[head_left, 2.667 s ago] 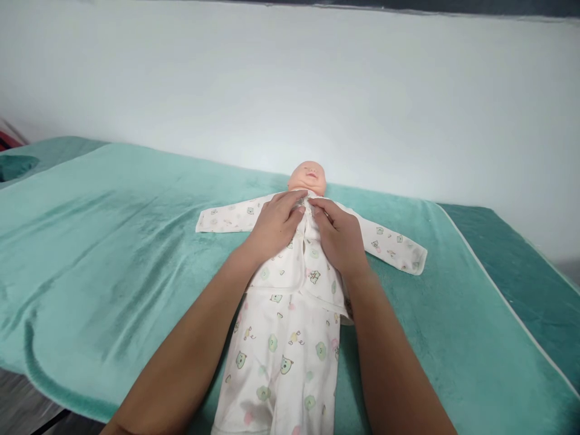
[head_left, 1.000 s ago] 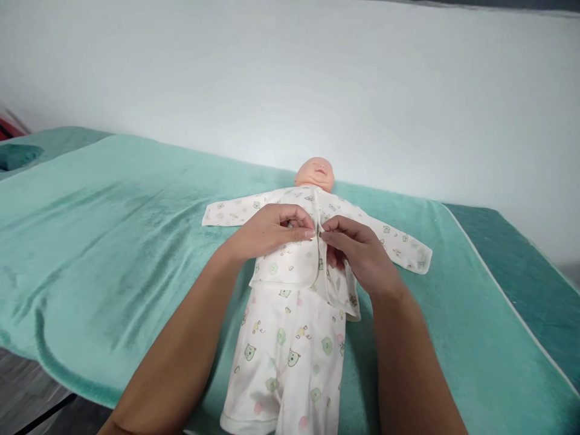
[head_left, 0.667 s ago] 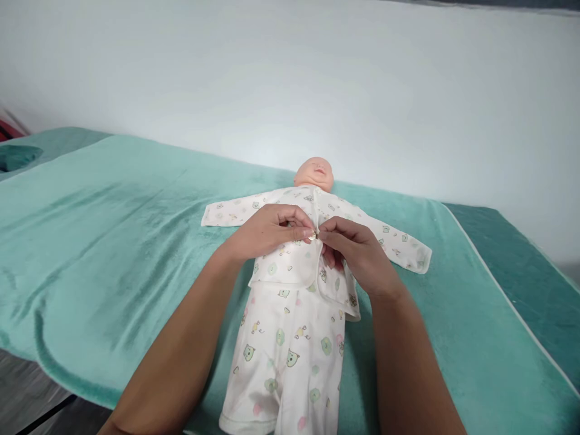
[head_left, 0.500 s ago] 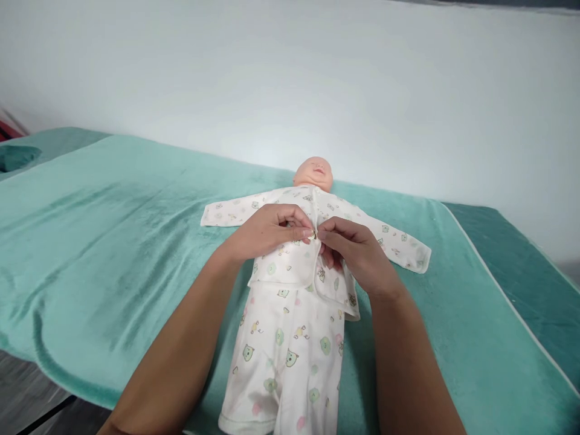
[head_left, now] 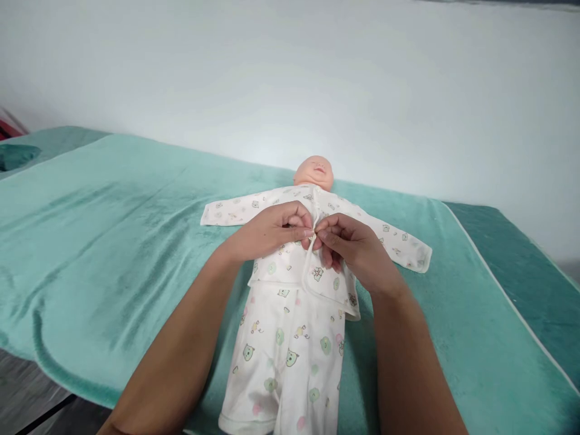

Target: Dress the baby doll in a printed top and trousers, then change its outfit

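A baby doll (head_left: 313, 170) lies on its back, dressed in a white printed jacket (head_left: 281, 269) and matching trousers (head_left: 290, 356). At the middle of the chest, my left hand (head_left: 278, 228) pinches the jacket's front edge between thumb and fingers. Touching it from the other side, my right hand (head_left: 351, 244) pinches the facing edge at the same spot. The fastening between my fingertips is small and mostly covered. Below my hands the right front panel laps over the left one, its lower corner hanging loose. Both sleeves stretch out sideways.
A turquoise plush cover (head_left: 113, 241) with some creases lies over the table. Darker green table surface (head_left: 521, 266) shows at the right. Behind the doll's head rises a white wall (head_left: 272, 78). At the far left is a dark hole (head_left: 18, 157) in the table end.
The right front panel has shifted left and now overlaps the other. My fingertips have drawn closer together and risen slightly; the small fastener seen before is mostly covered.
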The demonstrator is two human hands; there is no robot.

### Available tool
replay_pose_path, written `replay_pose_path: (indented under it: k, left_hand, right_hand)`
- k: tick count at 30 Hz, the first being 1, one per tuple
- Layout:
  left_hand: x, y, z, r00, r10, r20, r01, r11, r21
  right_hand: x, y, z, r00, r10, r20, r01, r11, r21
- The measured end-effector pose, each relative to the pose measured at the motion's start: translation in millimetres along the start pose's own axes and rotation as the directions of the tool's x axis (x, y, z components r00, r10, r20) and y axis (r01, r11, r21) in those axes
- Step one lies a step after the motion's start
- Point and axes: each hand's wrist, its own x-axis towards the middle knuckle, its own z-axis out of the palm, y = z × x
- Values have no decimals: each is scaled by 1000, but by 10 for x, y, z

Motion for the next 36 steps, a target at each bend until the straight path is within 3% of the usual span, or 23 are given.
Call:
replay_pose_path:
  k: [11, 23, 28, 36]
  left_hand:
    - [-12, 47, 56, 999, -18, -27, 19, 999, 43]
    - [16, -52, 14, 994, 80, 77, -63, 978, -199]
    - [-13, 6, -29, 993, -11, 121, 20, 997, -77]
    - [-43, 71, -17, 994, -68, 90, 57, 991, 117]
  right_hand:
    - [1, 12, -4, 1000, -1, 31, 1, 1000, -20]
    - [6, -7, 14, 997, 42, 72, -41, 999, -14]
    - [0, -39, 40, 998, 62, 28, -62, 998, -19]
    - [4, -54, 72, 995, 83, -61, -83, 997, 1]
